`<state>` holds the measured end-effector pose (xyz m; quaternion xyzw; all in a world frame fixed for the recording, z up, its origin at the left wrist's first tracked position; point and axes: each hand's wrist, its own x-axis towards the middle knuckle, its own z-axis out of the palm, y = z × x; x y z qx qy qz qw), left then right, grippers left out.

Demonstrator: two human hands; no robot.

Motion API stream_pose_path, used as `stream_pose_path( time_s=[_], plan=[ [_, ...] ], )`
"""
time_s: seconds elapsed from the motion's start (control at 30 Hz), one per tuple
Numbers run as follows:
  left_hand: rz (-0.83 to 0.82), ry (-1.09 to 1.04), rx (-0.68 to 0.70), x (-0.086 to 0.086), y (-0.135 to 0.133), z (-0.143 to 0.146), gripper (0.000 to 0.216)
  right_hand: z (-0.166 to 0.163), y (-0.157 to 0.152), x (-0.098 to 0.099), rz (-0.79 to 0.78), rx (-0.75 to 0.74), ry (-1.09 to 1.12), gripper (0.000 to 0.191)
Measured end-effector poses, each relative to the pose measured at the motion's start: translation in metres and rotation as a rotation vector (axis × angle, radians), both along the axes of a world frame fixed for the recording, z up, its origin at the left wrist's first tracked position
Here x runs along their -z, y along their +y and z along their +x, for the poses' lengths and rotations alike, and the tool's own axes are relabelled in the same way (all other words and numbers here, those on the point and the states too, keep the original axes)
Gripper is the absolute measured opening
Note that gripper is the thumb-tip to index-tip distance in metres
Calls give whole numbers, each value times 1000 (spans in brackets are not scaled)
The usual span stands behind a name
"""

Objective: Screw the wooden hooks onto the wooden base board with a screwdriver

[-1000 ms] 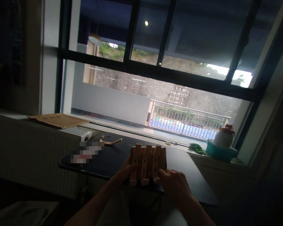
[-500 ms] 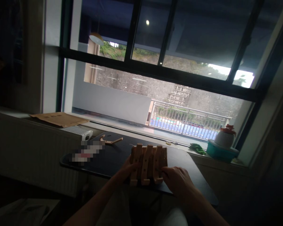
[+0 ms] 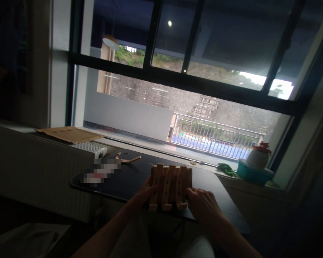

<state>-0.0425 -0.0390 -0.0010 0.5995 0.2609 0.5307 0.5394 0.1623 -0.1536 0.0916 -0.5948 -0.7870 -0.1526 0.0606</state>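
As left hand [image 3: 144, 195] and right hand [image 3: 204, 208] grip it, rack [image 3: 170, 183] stands.

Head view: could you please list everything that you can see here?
rack: one, pale wood, three pegs, on table's near edge
table: one, black, below window
wooden piece: one, pale, table's far left
box: one, white, sill, left
cardboard: one, brown, behind box
tub: one, teal, sill, right
pot: one, white with red top, on tub
green thing: one, left of tub
window: one, dark frame, behind table
left hand: grips rack's left side
right hand: grips rack's right peg
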Motion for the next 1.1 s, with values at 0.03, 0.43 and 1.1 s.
stream_pose_path(
  time_s=[0.03,0.43,1.1],
  plan=[
    [-3,0,3,1,1,0,50,-2,-1,0,-5,-1,0,20],
    [-5,-9,28,5,6,-1,50,-1,4,12,-2,148,134,13],
    [-12,-4,37,1,4,0,51,-9,8,14,-3,108,61,20]
  ],
)
